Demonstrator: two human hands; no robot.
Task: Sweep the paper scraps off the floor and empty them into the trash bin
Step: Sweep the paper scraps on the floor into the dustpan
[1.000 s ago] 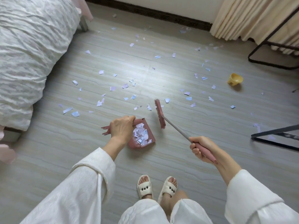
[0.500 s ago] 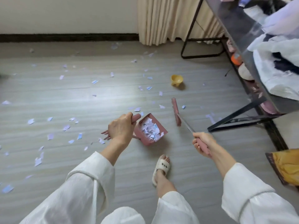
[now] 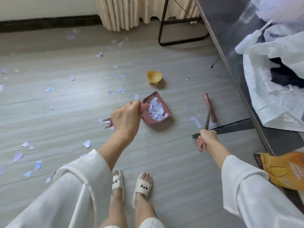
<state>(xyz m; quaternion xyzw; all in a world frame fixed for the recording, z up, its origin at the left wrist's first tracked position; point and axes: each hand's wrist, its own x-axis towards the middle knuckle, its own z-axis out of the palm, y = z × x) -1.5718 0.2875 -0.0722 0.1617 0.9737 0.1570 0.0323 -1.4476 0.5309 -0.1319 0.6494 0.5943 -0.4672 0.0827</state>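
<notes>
Now your right hand [image 3: 206, 137] grips the broom [image 3: 209, 107], its head beside scraps [image 3: 196, 121] right of the dustpan [image 3: 158, 111] your left hand [image 3: 126, 117] clasps.

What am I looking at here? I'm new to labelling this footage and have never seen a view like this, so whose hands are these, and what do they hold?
There is no machine here. A person wears a camera on the head, looking forward and down, so you see their own arms, white sleeves and slippered feet.

The left hand grips the handle of a pink dustpan, which already holds a pile of paper scraps. The right hand grips the handle of a small broom, whose pink head is down by the floor to the right of the dustpan.

Many more scraps lie scattered on the floor, mostly to the left and farther off. A yellow bowl sits beyond the dustpan. At right is a metal table piled with white cloth, and an orange bag below it.
</notes>
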